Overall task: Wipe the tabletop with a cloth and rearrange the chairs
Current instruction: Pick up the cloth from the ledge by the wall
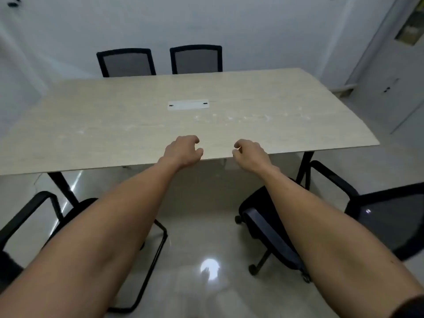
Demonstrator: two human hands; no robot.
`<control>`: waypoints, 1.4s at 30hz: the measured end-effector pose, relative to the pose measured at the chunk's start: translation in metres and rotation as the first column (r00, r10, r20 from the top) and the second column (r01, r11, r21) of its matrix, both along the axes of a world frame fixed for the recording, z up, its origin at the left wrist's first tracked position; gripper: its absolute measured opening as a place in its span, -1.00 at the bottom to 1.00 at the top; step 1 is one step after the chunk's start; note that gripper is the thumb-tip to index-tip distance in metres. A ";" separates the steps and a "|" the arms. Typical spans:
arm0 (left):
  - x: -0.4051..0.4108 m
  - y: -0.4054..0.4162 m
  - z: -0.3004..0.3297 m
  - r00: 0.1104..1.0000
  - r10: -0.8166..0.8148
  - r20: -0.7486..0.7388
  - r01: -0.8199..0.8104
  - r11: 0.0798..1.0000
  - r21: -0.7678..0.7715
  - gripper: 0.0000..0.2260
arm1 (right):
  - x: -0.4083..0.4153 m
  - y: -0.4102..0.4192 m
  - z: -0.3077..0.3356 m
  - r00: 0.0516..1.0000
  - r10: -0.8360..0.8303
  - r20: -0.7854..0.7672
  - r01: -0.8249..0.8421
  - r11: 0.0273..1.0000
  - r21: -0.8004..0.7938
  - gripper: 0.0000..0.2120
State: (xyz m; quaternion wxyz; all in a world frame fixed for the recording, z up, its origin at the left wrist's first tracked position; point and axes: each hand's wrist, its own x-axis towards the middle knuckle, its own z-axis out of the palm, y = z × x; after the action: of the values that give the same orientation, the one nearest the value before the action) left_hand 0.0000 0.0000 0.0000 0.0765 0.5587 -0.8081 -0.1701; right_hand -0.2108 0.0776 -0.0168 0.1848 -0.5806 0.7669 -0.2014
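Nearest the camera, one black chair (75,223) sits below-left of the hands and a second chair (339,216), on castors, below-right. Left hand (182,150) and right hand (249,153) hover side by side over the tabletop's (114,125) near edge, fingers loosely curled, holding nothing. Beyond them lies a white cable cover (188,104); two more chairs (160,61) stand at the far side.

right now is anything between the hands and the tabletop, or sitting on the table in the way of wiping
Nothing visible blocks them. The left hand and right hand hover with loosely curled fingers over the near edge of the tabletop. Only a flush white cable plate and pale smears lie on it. No cloth is in view.
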 end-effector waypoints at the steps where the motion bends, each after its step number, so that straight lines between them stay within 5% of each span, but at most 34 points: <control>1: -0.005 -0.002 -0.002 1.000 -0.025 -0.001 0.025 1.000 0.009 -0.55 | -0.002 0.004 -0.002 1.000 -0.030 0.004 0.030 1.000 0.001 -0.63; 10: -0.070 0.008 -0.022 0.923 -0.384 0.017 0.383 0.922 0.064 -0.57 | -0.017 0.076 -0.023 0.925 -0.378 0.036 0.378 0.926 0.012 -0.66; 17: -0.141 0.070 -0.029 0.752 -0.659 -0.006 0.658 0.751 0.055 -0.59 | -0.040 0.177 -0.034 0.767 -0.640 0.033 0.639 0.768 0.036 -0.73; 30: -0.255 0.324 -0.029 0.266 -0.964 -0.022 0.960 0.263 0.100 -0.61 | -0.042 0.457 -0.040 0.272 -0.961 0.038 0.961 0.274 0.036 -0.69; 42: -0.252 0.637 -0.024 -0.158 -0.986 -0.051 0.982 -0.162 0.092 -0.59 | 0.051 0.755 -0.040 -0.199 -0.980 0.010 0.980 -0.199 0.014 -0.72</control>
State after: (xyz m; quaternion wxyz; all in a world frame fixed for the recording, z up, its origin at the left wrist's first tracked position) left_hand -0.2518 0.6367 -0.0243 -0.1223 -0.2465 -0.9408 -0.1979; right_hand -0.1599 0.8329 -0.0569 -0.0322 0.2280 0.9334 -0.2753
